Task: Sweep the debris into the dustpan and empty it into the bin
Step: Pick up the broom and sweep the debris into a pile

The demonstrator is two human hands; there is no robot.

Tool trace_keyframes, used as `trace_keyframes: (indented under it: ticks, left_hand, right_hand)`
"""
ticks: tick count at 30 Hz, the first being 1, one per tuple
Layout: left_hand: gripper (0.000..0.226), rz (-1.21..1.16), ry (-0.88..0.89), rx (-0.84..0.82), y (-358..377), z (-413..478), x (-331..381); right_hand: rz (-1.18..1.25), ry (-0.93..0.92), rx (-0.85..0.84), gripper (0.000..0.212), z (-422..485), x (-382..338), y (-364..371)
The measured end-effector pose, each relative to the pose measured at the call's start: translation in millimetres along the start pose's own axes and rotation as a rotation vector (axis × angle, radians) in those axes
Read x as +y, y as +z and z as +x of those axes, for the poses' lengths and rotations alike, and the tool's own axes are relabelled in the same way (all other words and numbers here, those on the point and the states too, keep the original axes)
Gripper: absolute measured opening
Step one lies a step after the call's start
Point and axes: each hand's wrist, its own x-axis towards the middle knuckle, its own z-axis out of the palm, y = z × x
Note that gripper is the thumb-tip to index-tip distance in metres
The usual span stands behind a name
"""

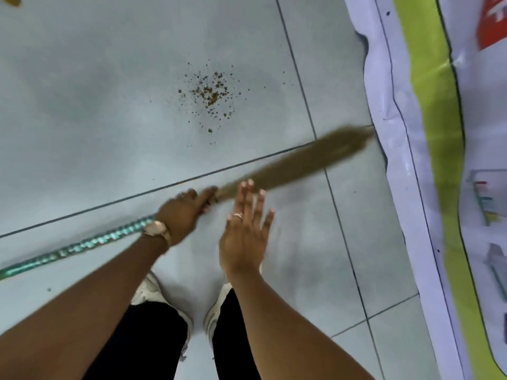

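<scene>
The debris (211, 94) is a small heap of brown crumbs on the grey floor, just above the middle of the picture. The broom (296, 157) has blurry tan bristles at the right and a green patterned handle running to the lower left.

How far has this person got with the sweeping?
Early on. Done: the brown debris sits in one loose patch on the tiled floor, though some specks lie scattered around it. In hand: the left hand grips the broom, whose blurred bristles reach toward the banner; the right hand is open and holds nothing. Left: no dustpan or bin is in view, so scooping and emptying remain.
</scene>
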Motion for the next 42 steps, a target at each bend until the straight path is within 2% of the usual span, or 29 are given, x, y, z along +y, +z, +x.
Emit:
trace_keyframes:
  ticks: [3,6,9,12,18,24,29,33,38,42]
  left_hand:
    - [0.053,0.144,0.087,-0.133,37.9,-6.6,39.7]
    - [0.051,0.256,0.113,-0.191,70.5,7.0,57.6]
    - [0.051,0.263,0.059,-0.201,86.3,37.1,61.7]
    - [0.052,0.240,0.010,-0.144,83.4,70.1,53.8]
    - [0.056,0.152,-0.083,-0.014,41.3,148.0,24.5]
    - [0.056,0.147,-0.098,0.066,-1.5,212.7,17.6]
    - [0.051,-0.011,-0.204,0.122,-33.4,243.2,20.9]
    - [0.041,-0.205,-0.338,0.173,-46.6,233.1,16.9]
    - [0.033,-0.410,-0.533,0.185,-36.6,167.2,-12.3]
    - [0.041,-0.494,-0.573,0.223,-30.1,86.1,-30.2]
  right_hand:
    - [-0.085,0.213,-0.015,0.070,-3.0,45.0,-1.1]
    - [-0.155,0.318,-0.030,0.064,-4.0,81.4,4.5]
    - [-0.198,0.371,-0.081,0.063,-1.4,109.2,15.4]
    - [-0.198,0.417,-0.083,0.062,10.2,123.0,25.3]
    - [-0.144,0.365,-0.066,0.062,48.3,118.0,35.8]
    - [-0.112,0.286,-0.049,0.061,101.5,91.7,32.4]
    - [-0.089,0.215,-0.044,0.060,137.8,64.6,16.4]
    - [-0.092,0.189,-0.058,0.059,144.8,47.9,4.4]
    - [-0.059,0.196,-0.103,0.059,122.4,19.1,-6.8]
    - [-0.022,0.183,-0.147,0.060,89.5,-8.3,-12.7]
